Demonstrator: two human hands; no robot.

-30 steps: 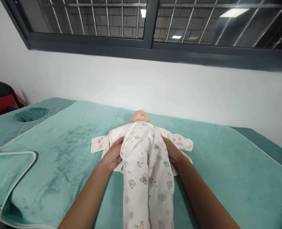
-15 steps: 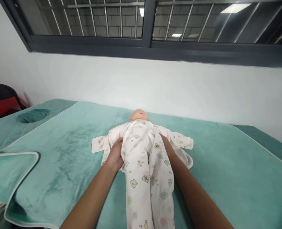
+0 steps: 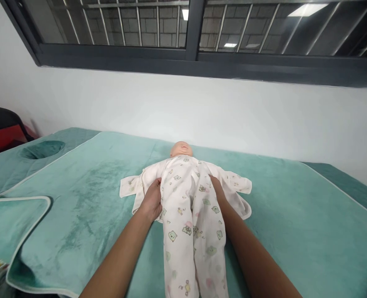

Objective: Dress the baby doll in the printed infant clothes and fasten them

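A baby doll (image 3: 181,149) lies on its back on a teal towel (image 3: 87,186), head toward the wall. It wears a white top, and white printed baby trousers (image 3: 189,223) cover its body and legs. My left hand (image 3: 151,200) clasps the trousers' waist at the doll's left flank, fingers tucked under the cloth. My right hand (image 3: 218,191) does the same on the other flank, mostly hidden by the fabric. The doll's empty sleeves spread out to both sides.
The towel covers a teal padded table (image 3: 341,182) against a white wall below a barred window. A face hole (image 3: 42,149) is at the table's far left. A folded towel corner (image 3: 12,223) lies at near left. A black and red chair (image 3: 0,128) stands at left.
Both hands have slid a little further up along the doll's sides with the trousers' waist. The view has shifted slightly.
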